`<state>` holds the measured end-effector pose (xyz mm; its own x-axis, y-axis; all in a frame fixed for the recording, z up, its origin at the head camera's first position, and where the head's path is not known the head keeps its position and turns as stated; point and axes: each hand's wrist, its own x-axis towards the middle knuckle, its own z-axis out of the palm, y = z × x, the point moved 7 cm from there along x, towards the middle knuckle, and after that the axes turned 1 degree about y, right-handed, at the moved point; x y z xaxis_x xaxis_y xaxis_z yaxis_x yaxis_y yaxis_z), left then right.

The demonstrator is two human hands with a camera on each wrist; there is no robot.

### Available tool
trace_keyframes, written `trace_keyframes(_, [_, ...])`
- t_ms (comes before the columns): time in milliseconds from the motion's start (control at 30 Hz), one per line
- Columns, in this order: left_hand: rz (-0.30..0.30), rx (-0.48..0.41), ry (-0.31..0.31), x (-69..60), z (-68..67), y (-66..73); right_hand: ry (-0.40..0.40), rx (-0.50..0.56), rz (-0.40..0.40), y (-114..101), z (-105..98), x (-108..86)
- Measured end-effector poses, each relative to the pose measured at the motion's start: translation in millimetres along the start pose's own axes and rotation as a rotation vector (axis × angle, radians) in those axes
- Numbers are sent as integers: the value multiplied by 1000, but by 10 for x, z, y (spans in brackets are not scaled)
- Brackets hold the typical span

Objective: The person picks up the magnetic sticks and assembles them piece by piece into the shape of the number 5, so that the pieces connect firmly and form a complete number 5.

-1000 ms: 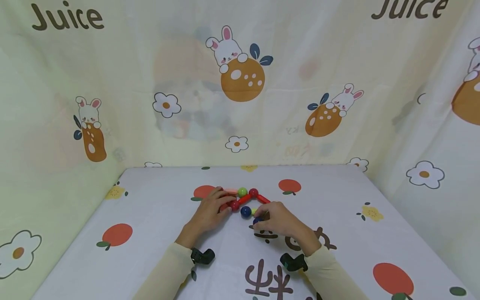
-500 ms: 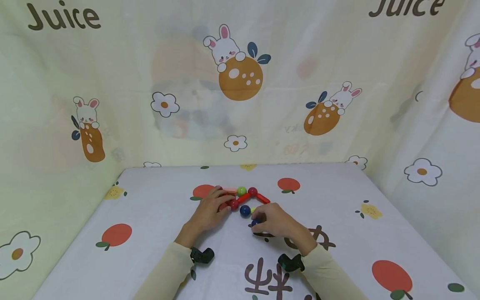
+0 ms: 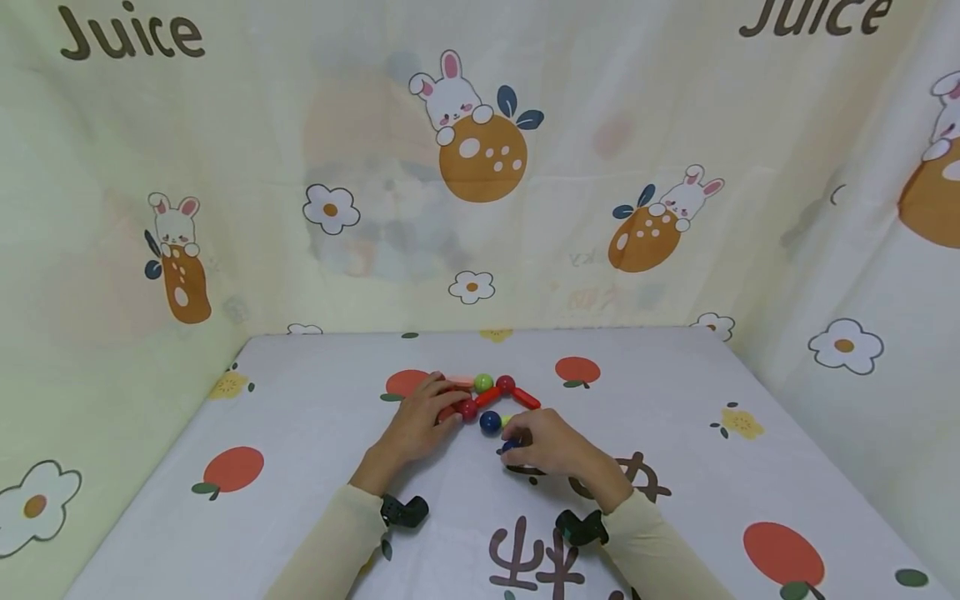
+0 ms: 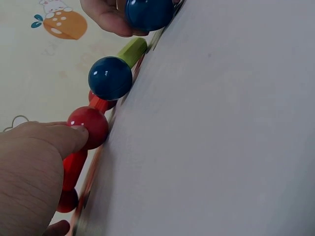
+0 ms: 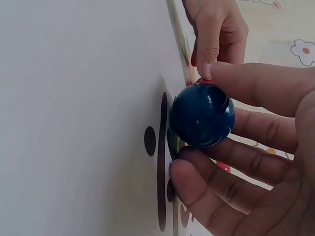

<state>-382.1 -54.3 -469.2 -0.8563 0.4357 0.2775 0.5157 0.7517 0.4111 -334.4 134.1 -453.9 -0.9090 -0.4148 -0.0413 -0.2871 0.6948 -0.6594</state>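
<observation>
- near blue ball (image 5: 201, 117), close to the table (image 3: 315, 425), is grasped by the right hand (image 3: 557, 443); probably light, hard, slippery, best cupped round its middle
- farther off, a red ball (image 3: 468, 409) is pinched by the left hand (image 3: 422, 421); rigid too, presumably

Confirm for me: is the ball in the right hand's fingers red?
No, the right wrist view shows the right hand holding a dark blue ball.
</observation>
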Motion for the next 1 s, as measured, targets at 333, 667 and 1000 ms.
trace_keyframes(333, [10,4,6,15,17,-8,22,0,7,37,-12,-1])
trace_keyframes(667, [3,5,9,-1,1,-1,83,36,20,35,-78,7])
trace_keyframes(1000, [13,-5,10,4,-11,13,236,10,-31,93,-285,19])
